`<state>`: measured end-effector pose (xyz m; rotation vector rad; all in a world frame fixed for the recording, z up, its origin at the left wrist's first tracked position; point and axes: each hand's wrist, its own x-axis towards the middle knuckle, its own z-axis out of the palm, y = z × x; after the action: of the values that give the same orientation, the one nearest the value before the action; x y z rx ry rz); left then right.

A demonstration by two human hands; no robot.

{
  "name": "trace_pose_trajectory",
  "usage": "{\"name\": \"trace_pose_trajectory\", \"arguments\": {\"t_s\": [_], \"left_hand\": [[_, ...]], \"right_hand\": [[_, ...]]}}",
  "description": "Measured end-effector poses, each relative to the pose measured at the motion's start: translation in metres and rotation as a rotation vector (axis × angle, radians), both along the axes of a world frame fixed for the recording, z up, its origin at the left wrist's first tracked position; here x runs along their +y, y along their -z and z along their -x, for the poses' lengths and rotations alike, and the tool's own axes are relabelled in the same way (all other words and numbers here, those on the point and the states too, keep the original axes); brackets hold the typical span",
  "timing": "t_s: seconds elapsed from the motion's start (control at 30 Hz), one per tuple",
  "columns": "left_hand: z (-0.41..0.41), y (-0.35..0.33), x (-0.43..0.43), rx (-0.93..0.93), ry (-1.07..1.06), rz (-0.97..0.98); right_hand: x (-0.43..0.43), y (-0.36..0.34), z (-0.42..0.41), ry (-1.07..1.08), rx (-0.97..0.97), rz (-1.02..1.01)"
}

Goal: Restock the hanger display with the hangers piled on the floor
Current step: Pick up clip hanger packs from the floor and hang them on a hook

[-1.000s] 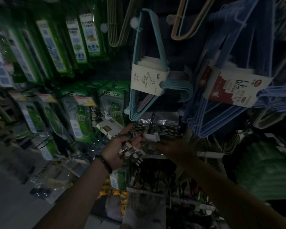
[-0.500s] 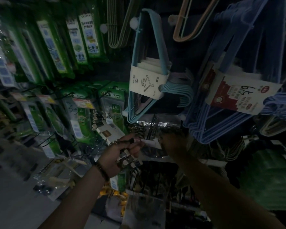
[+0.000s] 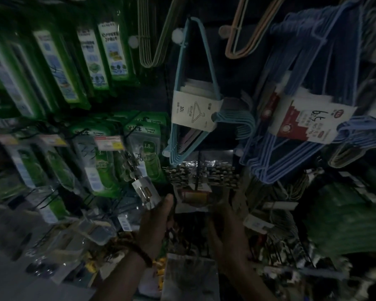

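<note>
Two hands reach up side by side: the left hand (image 3: 155, 224) has straight fingers grasping nothing visible, just beside a white clip card (image 3: 147, 195), while the right hand (image 3: 226, 229) is too dark to tell whether it grips anything. Both are probably tending the clip pack (image 3: 202, 174) pegged just above them. Higher above the left hand hangs a light-blue hanger bundle (image 3: 193, 111), its sleeve printed with a hanger outline and "10"; up-right of the right hand a blue hanger bundle (image 3: 306, 59) carries a red-and-white tag (image 3: 313, 124) with unclear handwriting, a green pack (image 3: 149, 148) up-left reads "1.8", and no floor pile shows.

Left hand (image 3: 154, 227) reaches up beside right hand (image 3: 228, 233).
</note>
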<state>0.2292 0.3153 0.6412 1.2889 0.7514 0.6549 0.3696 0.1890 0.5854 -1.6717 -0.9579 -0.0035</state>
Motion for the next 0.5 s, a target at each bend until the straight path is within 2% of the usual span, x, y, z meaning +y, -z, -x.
{"name": "trace_pose_trajectory", "arguments": {"t_s": [0.1,0.2,0.27,0.4,0.5], "left_hand": [[0.011,-0.001,-0.01,-0.001,0.096,-0.006],[0.018,0.004,-0.015,-0.078,0.197,0.011],[0.02,0.007,-0.019,-0.193,0.283,0.017],[0.025,0.005,-0.014,-0.403,0.328,0.265],[0.023,0.005,-0.017,-0.327,0.2,0.251]], "right_hand": [[0.0,-0.009,0.034,-0.266,0.286,0.093],[0.004,-0.013,0.053,-0.435,0.353,0.083],[0.004,-0.012,0.059,-0.465,0.376,0.064],[-0.001,-0.012,0.059,-0.381,0.342,0.091],[-0.002,-0.009,0.059,-0.348,0.341,0.077]]}}
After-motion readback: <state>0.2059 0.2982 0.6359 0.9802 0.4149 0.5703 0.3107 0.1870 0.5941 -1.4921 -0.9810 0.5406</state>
